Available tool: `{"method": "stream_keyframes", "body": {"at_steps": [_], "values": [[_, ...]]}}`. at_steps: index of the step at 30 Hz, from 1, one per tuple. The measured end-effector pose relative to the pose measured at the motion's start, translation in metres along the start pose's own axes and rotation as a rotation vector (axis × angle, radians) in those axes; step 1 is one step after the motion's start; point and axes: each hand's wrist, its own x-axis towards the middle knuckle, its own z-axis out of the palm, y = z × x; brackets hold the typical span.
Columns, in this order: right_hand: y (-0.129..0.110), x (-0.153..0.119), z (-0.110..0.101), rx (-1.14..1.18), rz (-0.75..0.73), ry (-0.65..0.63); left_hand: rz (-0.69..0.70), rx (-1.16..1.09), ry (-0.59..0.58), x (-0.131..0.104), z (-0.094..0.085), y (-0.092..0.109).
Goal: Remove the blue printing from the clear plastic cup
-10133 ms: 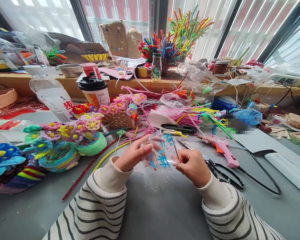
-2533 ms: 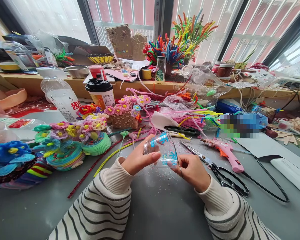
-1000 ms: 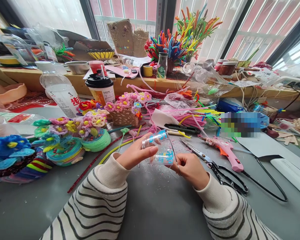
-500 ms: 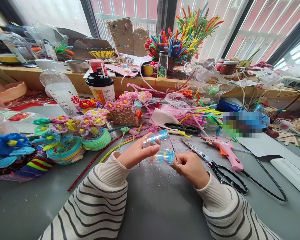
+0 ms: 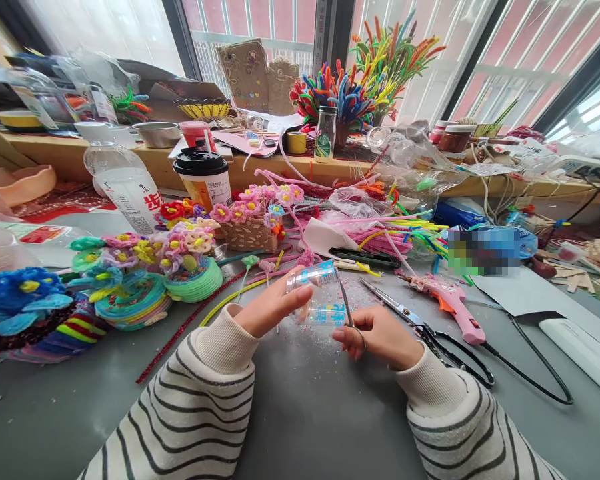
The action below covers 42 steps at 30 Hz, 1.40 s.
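My left hand [image 5: 275,305] is wrapped round a clear plastic cup [image 5: 316,301] with blue lettering, tilted on its side above the grey table. In my right hand [image 5: 380,335] is a small pair of scissors [image 5: 348,303], its loops around the fingers and its blades pointing up at the cup's right edge. Whether the blades bite into the plastic I cannot tell. Clear scraps and small flecks lie on the table under the cup.
Larger black-handled scissors [image 5: 430,337] and a pink glue gun [image 5: 453,300] with a cord lie right. A black craft knife [image 5: 365,257] lies behind the cup. Fuzzy-wire flower pots [image 5: 130,303] stand left; a lidded coffee cup [image 5: 203,177] and bottle [image 5: 125,183] stand behind.
My right hand has turned and its fingers have loosened a little, with the scissors' blades now more upright at the cup's edge. My left hand still holds the cup in nearly the same place.
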Motion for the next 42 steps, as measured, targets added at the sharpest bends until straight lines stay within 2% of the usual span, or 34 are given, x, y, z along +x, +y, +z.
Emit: {"method": "stream_keyframes", "body": {"at_steps": [2,4,8,12,19,27,38,42], "values": [[0.0,0.001,0.0,-0.007,-0.038,0.028,0.016,0.048,-0.043,0.0,0.0,-0.004],[0.0,0.002,0.0,-0.031,-0.083,0.071,0.017,0.07,-0.013,0.0,0.001,-0.007],[0.003,0.004,0.002,-0.03,-0.13,0.138,0.002,-0.032,-0.027,0.0,0.005,-0.01],[0.003,0.003,0.004,-0.067,-0.129,0.181,0.041,-0.104,-0.04,0.0,0.005,-0.01],[0.001,0.001,0.006,-0.135,-0.109,0.158,0.053,-0.097,0.012,0.001,0.004,-0.007],[0.001,0.002,0.005,-0.232,-0.106,0.139,0.002,-0.128,-0.004,0.002,0.004,-0.007],[0.003,0.001,0.009,-0.156,-0.146,0.24,-0.021,-0.132,-0.011,0.001,0.004,-0.007],[0.003,0.001,0.01,-0.085,-0.124,0.228,-0.016,-0.13,0.015,0.002,0.006,-0.007]]}}
